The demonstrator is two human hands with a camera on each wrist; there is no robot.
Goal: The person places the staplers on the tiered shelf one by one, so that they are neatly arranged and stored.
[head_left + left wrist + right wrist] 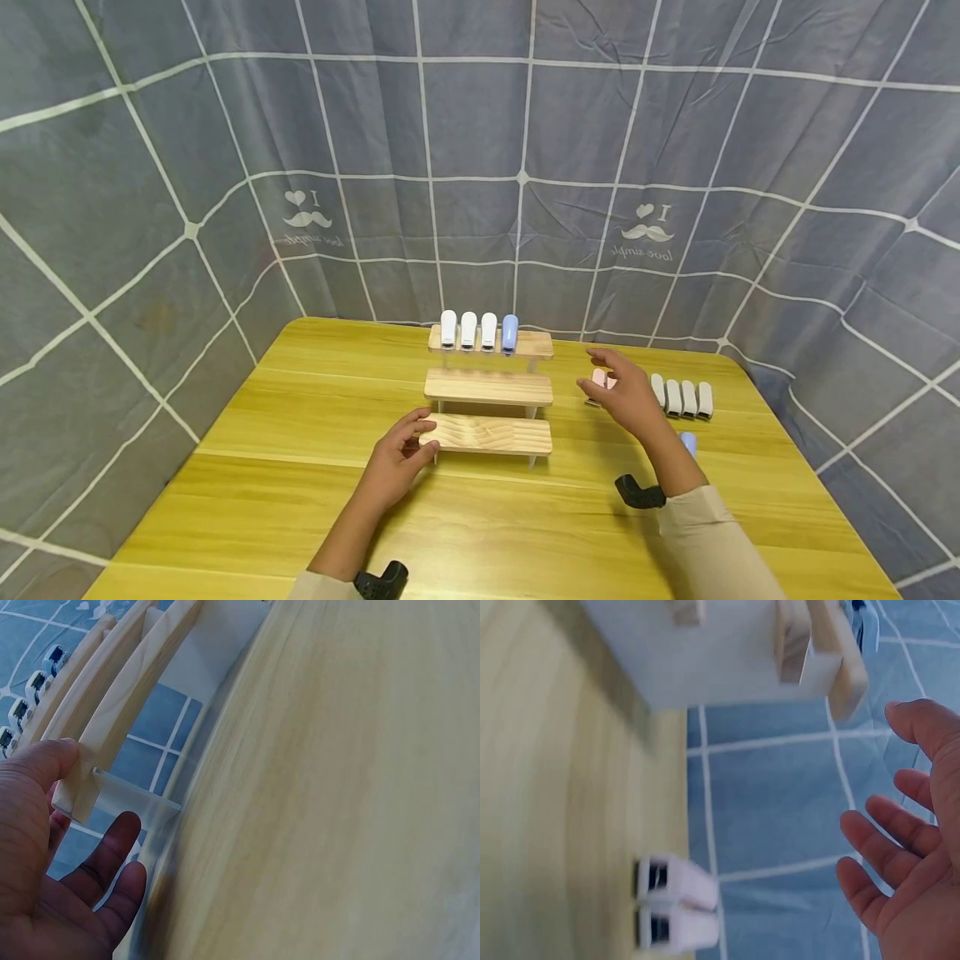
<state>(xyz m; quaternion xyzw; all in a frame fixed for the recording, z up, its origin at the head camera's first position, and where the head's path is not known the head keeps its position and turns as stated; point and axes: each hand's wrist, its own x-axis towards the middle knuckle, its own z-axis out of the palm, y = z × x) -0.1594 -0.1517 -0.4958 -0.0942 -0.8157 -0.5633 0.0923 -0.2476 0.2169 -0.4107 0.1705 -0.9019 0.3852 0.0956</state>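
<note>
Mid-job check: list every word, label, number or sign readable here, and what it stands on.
"I", mirrored, beside a heart above a moustache, printed twice on the curtain.
"love simple", mirrored, under the moustache in both prints on that curtain.
Too small to read: tiny dark marks on the three white items on the top shelf.
No brand or number is legible.
</note>
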